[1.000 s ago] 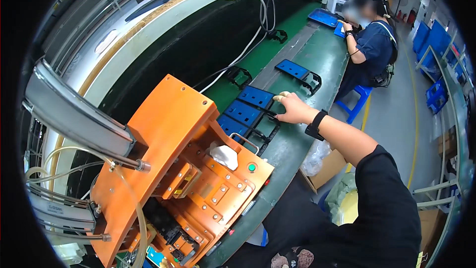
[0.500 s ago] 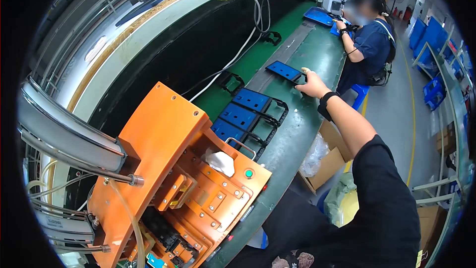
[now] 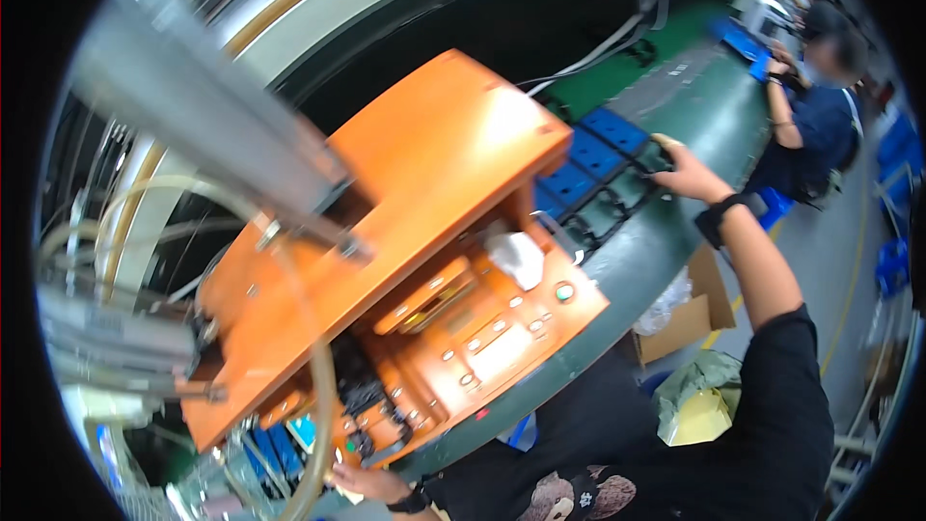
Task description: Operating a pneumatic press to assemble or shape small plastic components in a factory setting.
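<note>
My right hand [image 3: 680, 172] reaches out over the green conveyor belt [image 3: 675, 241], its fingers curled on the edge of a dark tray frame [image 3: 632, 185]. That frame lies beside several blue trays [image 3: 598, 150] lined up next to the orange machine [image 3: 434, 193]. A black band wraps my right wrist. My left hand [image 3: 359, 482] is low at the picture's bottom edge, under the front of the orange machine, near blue parts [image 3: 275, 444]. Its fingers are partly hidden and blurred.
Hoses and a grey metal arm [image 3: 212, 135] cross over the machine on the left. A white wad [image 3: 516, 256] lies on its control panel. Another person [image 3: 820, 106] works further along the belt. A cardboard box [image 3: 690, 314] and a yellow-green bag [image 3: 699, 405] sit on the floor.
My right hand has drawn back from the far blue tray to the trays beside the orange machine. The view has swung closer to the machine, and my left hand has come into sight.
</note>
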`<state>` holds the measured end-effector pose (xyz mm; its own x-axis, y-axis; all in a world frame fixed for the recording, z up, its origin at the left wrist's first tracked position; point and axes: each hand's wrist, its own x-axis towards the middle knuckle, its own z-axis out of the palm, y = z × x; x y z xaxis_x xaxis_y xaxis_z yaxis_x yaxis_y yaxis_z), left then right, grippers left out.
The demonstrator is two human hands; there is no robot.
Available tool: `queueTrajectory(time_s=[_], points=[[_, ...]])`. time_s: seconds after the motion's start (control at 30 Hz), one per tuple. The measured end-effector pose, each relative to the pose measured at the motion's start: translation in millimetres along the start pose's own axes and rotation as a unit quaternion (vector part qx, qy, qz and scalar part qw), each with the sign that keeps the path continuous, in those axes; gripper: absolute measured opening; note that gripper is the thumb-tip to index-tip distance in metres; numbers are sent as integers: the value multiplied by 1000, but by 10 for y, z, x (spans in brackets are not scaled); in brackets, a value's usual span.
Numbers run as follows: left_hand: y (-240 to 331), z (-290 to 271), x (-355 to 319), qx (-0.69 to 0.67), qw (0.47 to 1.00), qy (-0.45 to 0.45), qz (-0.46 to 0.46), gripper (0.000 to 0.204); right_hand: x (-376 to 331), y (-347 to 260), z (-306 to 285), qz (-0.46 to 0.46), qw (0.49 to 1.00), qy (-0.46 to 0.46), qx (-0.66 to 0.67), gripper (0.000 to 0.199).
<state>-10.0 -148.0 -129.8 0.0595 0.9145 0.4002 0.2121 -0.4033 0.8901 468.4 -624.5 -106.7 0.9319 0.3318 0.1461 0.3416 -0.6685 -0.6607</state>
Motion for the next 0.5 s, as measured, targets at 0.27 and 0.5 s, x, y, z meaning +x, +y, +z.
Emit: queueTrajectory(time_s=[0.27, 0.5], points=[[153, -111, 31, -119, 991, -45, -30, 37, -609, -2076, 415, -316, 940, 124, -35, 38], [161, -166, 14, -115, 988, -94, -34, 35, -1754, -3805, 1374, -514, 852, -84, 61, 44]])
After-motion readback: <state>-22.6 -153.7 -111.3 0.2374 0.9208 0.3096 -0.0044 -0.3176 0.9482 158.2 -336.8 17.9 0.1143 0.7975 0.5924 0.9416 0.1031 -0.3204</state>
